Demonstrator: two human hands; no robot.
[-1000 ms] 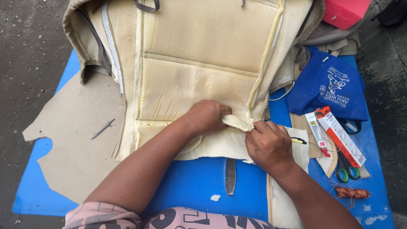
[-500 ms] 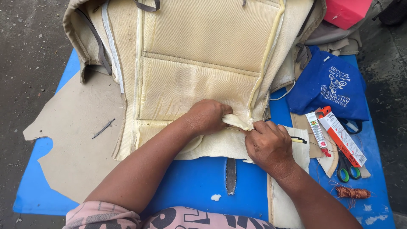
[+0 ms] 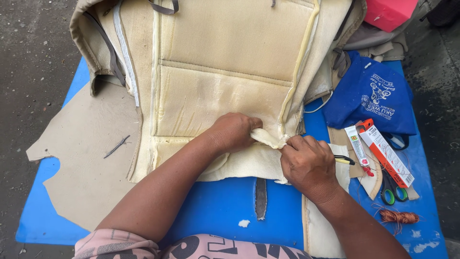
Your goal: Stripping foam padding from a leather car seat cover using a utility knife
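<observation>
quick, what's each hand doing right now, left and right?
Left hand: closed, pinching the foam edge of the beige seat cover.
Right hand: closed on the same foam edge, with a pen-like tool.

A beige seat cover (image 3: 225, 72) lies inside-out and spread flat, its yellowish foam backing up, crossed by stitched seams and edged with grey straps. Its lower edge is bunched into a small fold (image 3: 268, 138), pinched from both sides. A thin tool with a black tip (image 3: 345, 160) pokes out rightward, level.

Head camera — looking down, close over table (image 3: 215, 211).
</observation>
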